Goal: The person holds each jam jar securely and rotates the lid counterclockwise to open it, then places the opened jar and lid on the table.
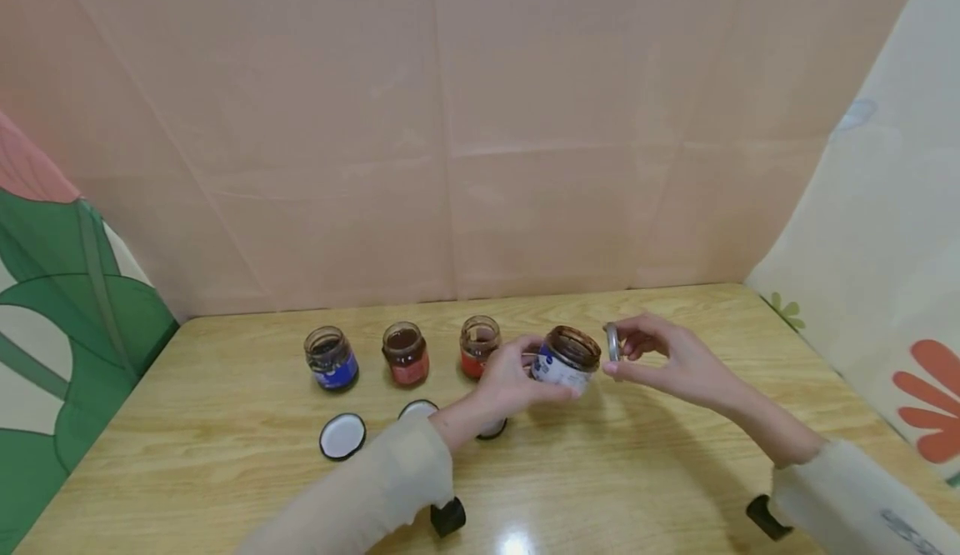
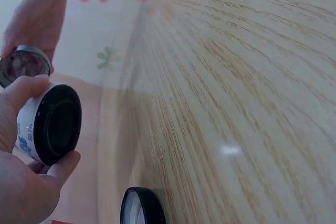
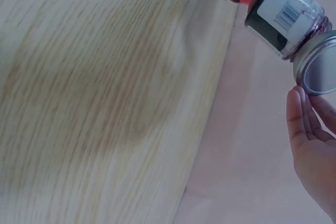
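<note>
My left hand (image 1: 506, 384) grips a small glass jar (image 1: 562, 365) with a blue and white label, raised above the table and tilted with its dark-smeared mouth toward the right. Its black base (image 2: 60, 124) faces the left wrist camera. Just right of the jar's mouth, my right hand (image 1: 678, 362) pinches a round metal-rimmed lid (image 1: 613, 342) by its edge, held on its side. In the right wrist view the lid (image 3: 319, 69) overlaps the jar's mouth; whether they touch I cannot tell. A barcode label (image 3: 287, 14) shows on the jar there.
Left of the held jar stand three lidless jars: a blue-labelled one (image 1: 332, 361), a red one (image 1: 406, 355) and another red one (image 1: 478, 342). Nearer lie a white-lined lid (image 1: 342, 437), a second lid (image 1: 417, 408) and a third (image 1: 492, 430), partly behind my left arm.
</note>
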{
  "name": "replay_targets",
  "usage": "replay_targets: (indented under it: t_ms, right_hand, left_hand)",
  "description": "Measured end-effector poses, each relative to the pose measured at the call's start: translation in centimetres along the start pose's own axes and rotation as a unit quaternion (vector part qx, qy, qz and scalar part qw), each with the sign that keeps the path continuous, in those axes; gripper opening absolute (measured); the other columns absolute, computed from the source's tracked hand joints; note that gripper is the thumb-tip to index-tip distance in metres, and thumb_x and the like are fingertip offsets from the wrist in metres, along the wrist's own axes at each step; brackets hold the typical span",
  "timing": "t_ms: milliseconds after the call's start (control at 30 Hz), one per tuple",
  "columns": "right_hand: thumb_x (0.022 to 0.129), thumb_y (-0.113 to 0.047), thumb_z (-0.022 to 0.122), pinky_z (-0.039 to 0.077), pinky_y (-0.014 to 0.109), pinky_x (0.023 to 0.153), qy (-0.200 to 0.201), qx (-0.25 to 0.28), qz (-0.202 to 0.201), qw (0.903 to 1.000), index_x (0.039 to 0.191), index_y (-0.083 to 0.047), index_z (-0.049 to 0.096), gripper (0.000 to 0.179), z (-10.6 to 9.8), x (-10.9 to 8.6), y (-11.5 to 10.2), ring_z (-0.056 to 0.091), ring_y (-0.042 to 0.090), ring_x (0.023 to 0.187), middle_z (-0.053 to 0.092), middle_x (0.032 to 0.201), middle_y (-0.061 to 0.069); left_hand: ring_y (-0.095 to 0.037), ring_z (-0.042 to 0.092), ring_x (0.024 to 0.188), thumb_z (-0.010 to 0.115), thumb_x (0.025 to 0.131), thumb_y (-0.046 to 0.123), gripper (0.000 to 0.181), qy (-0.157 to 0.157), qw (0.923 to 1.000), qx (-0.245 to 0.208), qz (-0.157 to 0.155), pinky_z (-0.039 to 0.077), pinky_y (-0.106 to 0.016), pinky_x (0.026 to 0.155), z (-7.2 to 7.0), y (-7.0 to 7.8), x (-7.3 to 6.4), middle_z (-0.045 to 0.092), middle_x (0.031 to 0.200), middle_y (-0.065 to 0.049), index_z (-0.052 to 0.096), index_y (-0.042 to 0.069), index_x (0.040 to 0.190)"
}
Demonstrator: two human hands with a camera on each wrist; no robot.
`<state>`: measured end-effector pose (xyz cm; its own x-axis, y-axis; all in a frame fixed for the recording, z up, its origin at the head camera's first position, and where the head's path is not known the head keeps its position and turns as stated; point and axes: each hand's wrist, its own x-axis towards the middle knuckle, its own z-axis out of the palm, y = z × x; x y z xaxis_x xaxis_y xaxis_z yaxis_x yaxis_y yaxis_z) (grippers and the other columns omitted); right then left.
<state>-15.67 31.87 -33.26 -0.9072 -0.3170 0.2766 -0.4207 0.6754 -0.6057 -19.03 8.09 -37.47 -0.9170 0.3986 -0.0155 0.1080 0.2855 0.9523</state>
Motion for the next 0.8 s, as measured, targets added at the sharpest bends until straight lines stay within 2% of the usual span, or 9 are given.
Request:
replay_targets:
  t_ms: [167,433,800]
  right_hand:
    - [0.082,-0.022,0.076,0.052,0.022,0.081,-0.007,0.000,0.006,1.0000,0.123,-0.001,0.058,0.049,0.0,-0.3,0.4,0.062,0.012,0.088,0.064,0.099,0.001]
    - [0.079,-0.027,0.079,0.051,0.022,0.086,-0.031,0.024,0.023,0.9990,0.128,-0.007,0.055,0.058,0.4,-1.0,0.8,0.060,0.006,0.096,0.064,0.109,0.002]
    - [0.073,-0.026,0.084,0.052,0.024,0.087,-0.049,0.059,0.013,0.9970,0.124,-0.004,0.054,0.063,1.3,-1.4,1.5,0.064,0.009,0.095,0.065,0.107,0.005]
  left_hand:
    - [-0.020,0.061,0.108,0.090,0.064,0.023,0.074,0.012,0.9998,-0.011,-0.008,0.052,-0.031,0.086,0.6,-0.2,0.5,0.063,0.118,-0.002,0.054,0.014,0.128]
    - [-0.013,0.059,0.091,0.091,0.061,0.025,0.073,0.035,0.9988,0.010,-0.032,0.052,-0.030,0.082,1.5,-0.1,1.3,0.064,0.104,0.000,0.056,0.011,0.123]
    - [-0.016,0.059,0.096,0.091,0.062,0.020,0.072,0.054,0.9973,0.045,-0.020,0.050,-0.033,0.089,1.9,-0.4,1.9,0.064,0.108,-0.004,0.054,0.008,0.123]
